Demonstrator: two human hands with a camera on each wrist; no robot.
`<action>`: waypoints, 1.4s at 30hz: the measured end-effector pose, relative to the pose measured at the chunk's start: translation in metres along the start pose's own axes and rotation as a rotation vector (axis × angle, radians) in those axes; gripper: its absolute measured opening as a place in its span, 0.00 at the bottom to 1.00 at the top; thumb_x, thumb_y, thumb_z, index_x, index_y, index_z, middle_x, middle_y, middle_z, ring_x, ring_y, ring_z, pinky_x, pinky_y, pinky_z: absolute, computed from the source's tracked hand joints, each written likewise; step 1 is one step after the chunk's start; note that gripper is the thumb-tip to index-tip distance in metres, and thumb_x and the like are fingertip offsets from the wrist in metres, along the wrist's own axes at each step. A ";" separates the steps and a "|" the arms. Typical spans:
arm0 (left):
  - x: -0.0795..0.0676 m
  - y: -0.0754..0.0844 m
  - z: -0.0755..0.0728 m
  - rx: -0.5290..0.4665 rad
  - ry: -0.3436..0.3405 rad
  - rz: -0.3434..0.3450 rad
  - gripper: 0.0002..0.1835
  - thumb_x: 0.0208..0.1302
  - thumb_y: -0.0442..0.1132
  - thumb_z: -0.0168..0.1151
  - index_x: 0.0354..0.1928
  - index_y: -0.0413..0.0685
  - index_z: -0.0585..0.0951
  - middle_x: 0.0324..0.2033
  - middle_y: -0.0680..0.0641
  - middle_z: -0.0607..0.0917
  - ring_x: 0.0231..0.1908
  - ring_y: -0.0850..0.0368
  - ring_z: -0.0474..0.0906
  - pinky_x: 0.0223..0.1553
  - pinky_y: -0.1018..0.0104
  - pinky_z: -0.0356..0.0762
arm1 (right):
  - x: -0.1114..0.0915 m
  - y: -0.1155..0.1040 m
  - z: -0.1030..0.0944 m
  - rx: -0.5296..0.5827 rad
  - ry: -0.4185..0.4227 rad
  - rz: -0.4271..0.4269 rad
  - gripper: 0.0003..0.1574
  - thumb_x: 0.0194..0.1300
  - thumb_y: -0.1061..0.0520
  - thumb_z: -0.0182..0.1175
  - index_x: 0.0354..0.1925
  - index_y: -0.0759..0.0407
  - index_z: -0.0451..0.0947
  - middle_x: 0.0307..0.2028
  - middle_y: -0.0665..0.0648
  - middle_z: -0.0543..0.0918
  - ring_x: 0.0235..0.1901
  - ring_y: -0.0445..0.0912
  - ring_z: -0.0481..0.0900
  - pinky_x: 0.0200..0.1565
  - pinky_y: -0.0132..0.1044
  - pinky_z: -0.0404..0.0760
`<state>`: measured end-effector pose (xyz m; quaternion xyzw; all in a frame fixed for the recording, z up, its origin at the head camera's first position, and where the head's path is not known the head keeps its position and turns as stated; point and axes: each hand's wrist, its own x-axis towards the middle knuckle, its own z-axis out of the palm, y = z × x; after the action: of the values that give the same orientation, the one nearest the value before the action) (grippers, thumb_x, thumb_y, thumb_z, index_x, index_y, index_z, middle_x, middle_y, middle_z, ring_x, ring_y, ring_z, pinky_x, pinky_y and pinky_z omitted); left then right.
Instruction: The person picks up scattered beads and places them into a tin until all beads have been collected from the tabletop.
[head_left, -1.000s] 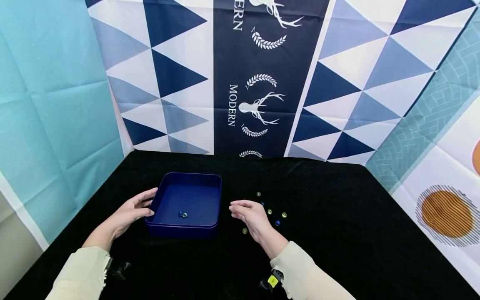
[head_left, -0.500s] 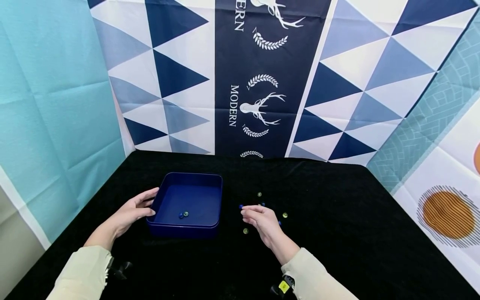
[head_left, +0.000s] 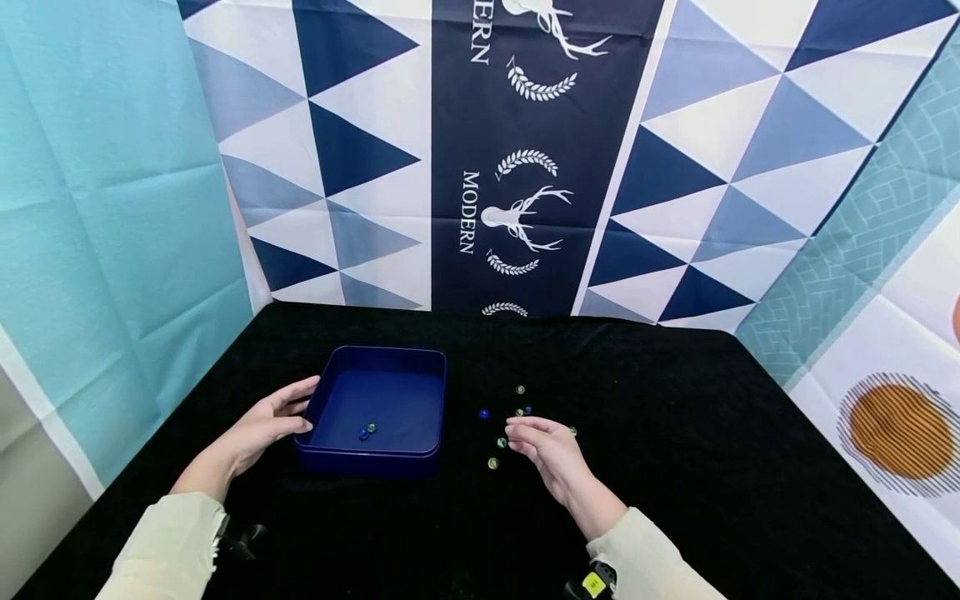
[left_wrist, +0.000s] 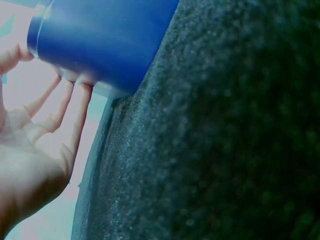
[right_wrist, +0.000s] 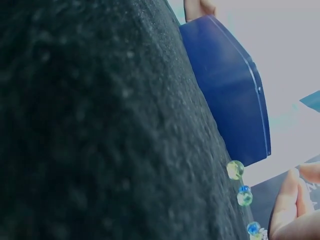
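Observation:
My left hand [head_left: 264, 422] rests against the left side of a dark blue open box [head_left: 386, 463], with the thumb by the rim at the near corner. In the left wrist view its fairly straight fingertips touch the outer wall. A blue marble [head_left: 364, 433] and a green marble [head_left: 372, 427] lie inside the box. My right hand [head_left: 553, 457] is over the cloth among the loose marbles, fingers loosely bent, nothing visible between thumb and fingers. A greenish marble [head_left: 502, 442] lies just left of its fingertips, and a yellowish marble [head_left: 519, 412] just beyond.
A blue marble [head_left: 483, 414] lies right of the box, and a yellow-green marble [head_left: 492, 463] lies nearer. Farther back are another yellow-green marble [head_left: 521, 389] and a dark blue marble [head_left: 528, 410]. One marble [head_left: 573, 431] is partly behind the right hand. Black cloth [head_left: 645, 392] covers the table.
My right hand has moved right, away from the box, uncovering the blue marble and the greenish marble. My left hand and the box stay in place.

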<state>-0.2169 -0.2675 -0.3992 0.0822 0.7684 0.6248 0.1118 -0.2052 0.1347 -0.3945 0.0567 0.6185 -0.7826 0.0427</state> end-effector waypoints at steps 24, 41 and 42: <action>-0.001 -0.003 0.001 0.004 0.010 0.006 0.39 0.59 0.31 0.56 0.71 0.40 0.51 0.68 0.32 0.51 0.65 0.35 0.48 0.54 0.54 0.64 | -0.003 -0.014 -0.038 0.004 0.007 0.016 0.10 0.56 0.73 0.56 0.31 0.63 0.81 0.35 0.59 0.83 0.33 0.43 0.80 0.40 0.33 0.78; 0.000 -0.001 0.002 0.012 0.020 0.010 0.40 0.58 0.30 0.57 0.71 0.39 0.51 0.68 0.32 0.51 0.65 0.34 0.47 0.55 0.53 0.62 | 0.006 -0.028 -0.067 -0.045 0.026 -0.021 0.10 0.57 0.71 0.57 0.29 0.60 0.82 0.36 0.55 0.83 0.35 0.42 0.80 0.42 0.33 0.77; 0.000 -0.001 0.002 0.012 0.020 0.011 0.40 0.58 0.30 0.57 0.71 0.39 0.51 0.68 0.32 0.51 0.65 0.34 0.47 0.55 0.53 0.63 | 0.007 -0.029 -0.068 -0.049 0.026 -0.022 0.10 0.57 0.71 0.57 0.30 0.60 0.82 0.36 0.55 0.83 0.35 0.42 0.80 0.42 0.33 0.77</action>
<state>-0.2161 -0.2663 -0.4004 0.0809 0.7728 0.6214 0.1002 -0.2131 0.2079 -0.3836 0.0589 0.6386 -0.7668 0.0272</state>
